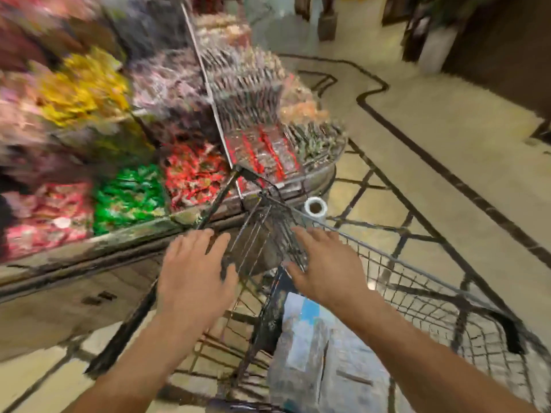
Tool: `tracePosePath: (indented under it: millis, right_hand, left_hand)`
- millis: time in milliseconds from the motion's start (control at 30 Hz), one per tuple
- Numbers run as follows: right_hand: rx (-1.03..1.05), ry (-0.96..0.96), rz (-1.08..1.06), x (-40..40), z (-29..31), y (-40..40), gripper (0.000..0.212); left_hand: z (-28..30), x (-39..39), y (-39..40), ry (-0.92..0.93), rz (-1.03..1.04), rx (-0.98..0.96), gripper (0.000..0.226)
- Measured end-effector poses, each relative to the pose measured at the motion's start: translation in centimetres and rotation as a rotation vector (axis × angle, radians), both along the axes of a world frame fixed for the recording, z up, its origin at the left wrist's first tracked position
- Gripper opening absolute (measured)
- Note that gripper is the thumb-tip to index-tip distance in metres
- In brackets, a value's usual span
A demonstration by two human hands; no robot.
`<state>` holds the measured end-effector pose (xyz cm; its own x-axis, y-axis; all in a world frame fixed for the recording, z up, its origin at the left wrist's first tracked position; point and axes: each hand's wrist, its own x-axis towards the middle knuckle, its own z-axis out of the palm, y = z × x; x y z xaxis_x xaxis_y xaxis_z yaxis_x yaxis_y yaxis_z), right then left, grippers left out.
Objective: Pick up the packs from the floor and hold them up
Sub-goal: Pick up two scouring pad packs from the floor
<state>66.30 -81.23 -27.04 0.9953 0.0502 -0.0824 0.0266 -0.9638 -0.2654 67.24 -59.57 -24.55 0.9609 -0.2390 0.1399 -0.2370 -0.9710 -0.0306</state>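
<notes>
Left hand (195, 272) and right hand (325, 265) spread flat, fingers straight, holding nothing, above wire cart (417, 281). Blue-white pack (310, 347) lies in cart below right forearm. Sweets display (128, 195) at left, blurred. Tiled floor (447, 150) beyond.

- Wire shopping cart (417, 272) is occupying the lower right; its mesh walls are blocking passage.
- Display stand (125, 242) of wrapped sweets is closing off the left.
- Tiled floor (447, 138) beyond the cart's right rim is lying open.
</notes>
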Motion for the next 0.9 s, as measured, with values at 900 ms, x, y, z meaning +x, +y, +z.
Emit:
tracePosePath:
  millis: [900]
  right_hand:
    - [0.084, -0.640, 0.937, -12.9, 25.2, 51.6, 0.060]
  left_hand:
    - [21.5, -32.4, 42.6, -0.529, 0.987, 0.094, 0.053]
